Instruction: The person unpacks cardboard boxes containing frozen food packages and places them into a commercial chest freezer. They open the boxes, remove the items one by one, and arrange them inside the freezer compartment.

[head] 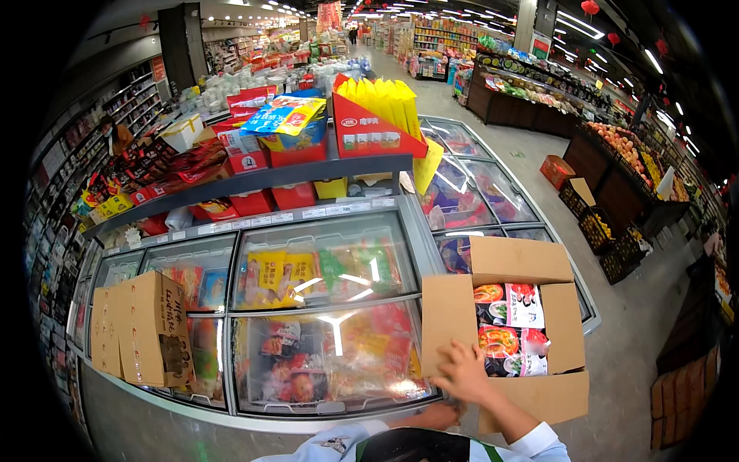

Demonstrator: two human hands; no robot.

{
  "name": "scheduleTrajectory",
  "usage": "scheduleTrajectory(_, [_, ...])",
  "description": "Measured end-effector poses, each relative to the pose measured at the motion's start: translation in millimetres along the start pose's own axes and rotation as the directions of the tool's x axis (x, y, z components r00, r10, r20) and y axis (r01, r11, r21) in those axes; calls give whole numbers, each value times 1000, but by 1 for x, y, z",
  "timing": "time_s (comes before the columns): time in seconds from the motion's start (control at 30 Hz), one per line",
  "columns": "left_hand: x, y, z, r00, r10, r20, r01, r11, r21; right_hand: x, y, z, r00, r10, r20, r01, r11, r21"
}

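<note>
An open cardboard box [564, 323] sits at the lower right, its flaps folded out, on the freezer's corner. Inside it lie printed food packets [497, 342], mostly black, white and red. My right hand [461, 369] rests over the box's left flap with fingers spread. Lower down, my left hand [441, 414] is by the freezer's front edge, near the box's lower left; its fingers are partly hidden. Left of the box, a glass-lidded chest freezer [332, 358] holds bagged frozen food, its lids closed.
Another cardboard box [144, 329] stands on the freezer's left part. A raised shelf [260, 180] behind carries snack packs and a red display carton [369, 130] of yellow packets. Fruit crates [594, 228] stand on the floor at right. A person [115, 137] is at far left.
</note>
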State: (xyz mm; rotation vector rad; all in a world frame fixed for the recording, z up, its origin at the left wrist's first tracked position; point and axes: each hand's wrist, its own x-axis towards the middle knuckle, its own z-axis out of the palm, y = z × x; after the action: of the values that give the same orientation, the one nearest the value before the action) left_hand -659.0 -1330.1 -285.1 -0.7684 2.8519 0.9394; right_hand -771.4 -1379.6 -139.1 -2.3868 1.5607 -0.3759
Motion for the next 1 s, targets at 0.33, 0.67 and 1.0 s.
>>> scheduleTrajectory(0.33, [-33,-24,-28,739,-89,-667,-116,959,-258,-10,18,15,997,-69,35,68,997,20])
scheduleTrajectory(0.67, [57,19,-100,808,-425,-409,40,732,-680,-72,180,-16,629,565,-534,-721,682,-126])
scheduleTrajectory(1.0, [78,11,-94,777,-521,-353,151,700,-698,-73,193,-37,612,604,-510,-740,665,-100])
